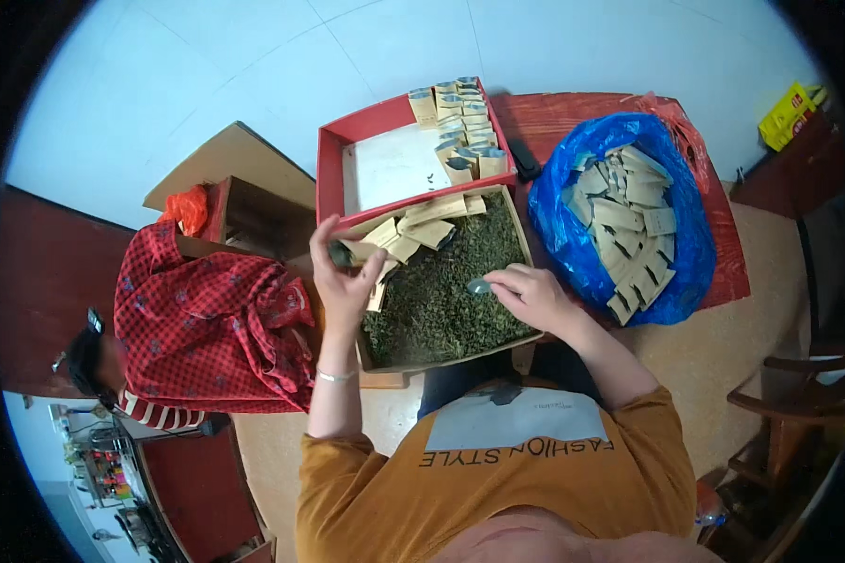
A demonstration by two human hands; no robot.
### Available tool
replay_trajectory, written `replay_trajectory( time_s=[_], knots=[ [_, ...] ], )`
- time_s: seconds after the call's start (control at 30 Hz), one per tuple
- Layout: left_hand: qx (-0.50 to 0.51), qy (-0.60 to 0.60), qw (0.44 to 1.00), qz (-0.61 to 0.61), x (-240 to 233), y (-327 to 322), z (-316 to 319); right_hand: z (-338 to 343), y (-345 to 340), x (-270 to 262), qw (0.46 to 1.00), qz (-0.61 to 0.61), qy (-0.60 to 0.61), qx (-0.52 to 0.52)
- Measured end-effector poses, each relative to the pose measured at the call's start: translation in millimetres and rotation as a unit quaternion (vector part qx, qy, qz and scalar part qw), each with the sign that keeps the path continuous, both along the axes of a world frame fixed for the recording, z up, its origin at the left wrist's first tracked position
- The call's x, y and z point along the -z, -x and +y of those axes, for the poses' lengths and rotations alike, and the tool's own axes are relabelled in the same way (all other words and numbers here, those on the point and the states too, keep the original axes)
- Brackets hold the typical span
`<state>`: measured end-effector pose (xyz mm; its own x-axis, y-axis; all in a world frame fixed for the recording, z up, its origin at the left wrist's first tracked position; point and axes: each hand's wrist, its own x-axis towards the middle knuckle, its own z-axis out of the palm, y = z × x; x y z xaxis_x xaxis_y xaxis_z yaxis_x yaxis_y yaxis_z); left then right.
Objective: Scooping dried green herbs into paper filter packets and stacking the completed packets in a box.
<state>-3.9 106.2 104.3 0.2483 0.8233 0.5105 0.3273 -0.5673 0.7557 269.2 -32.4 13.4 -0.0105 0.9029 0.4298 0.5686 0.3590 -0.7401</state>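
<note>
My right hand [535,295] grips a small metal spoon [478,286] over dried green leaves [458,317] in a shallow cardboard box [528,243]. At the box's left side, my left hand [345,274] is raised with thumb and forefinger curved apart. A small paper packet [360,250] with a dark mouth shows between these fingers; whether they grip it is unclear. Several more paper packets [429,233] lie on the leaves along the upper left. Beyond the box, a red tray [377,125] holds rows of upright open packets [465,127] on its right side.
At right, a blue plastic bag [560,232] full of paper packets [620,218] sits on a red wooden table [542,116]. A dark object [524,160] lies beside the tray. At left sits another person [98,362] beside red checked cloth [204,317]. A wooden chair [774,408] stands at right.
</note>
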Motion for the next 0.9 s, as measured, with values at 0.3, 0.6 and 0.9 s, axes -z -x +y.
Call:
replay_trajectory(
  time_s=[0.3,0.6,0.9],
  knots=[
    [-0.021,0.033,0.996,0.086,-7,-90,168,5,-5,10,0.999,0.031,-0.012,-0.024],
    [-0.096,0.209,0.965,0.126,113,-153,336,8,-8,10,0.995,0.023,-0.013,-0.094],
    [-0.041,0.225,0.966,0.120,162,-167,353,13,-20,15,0.995,0.030,-0.022,-0.088]
  ],
)
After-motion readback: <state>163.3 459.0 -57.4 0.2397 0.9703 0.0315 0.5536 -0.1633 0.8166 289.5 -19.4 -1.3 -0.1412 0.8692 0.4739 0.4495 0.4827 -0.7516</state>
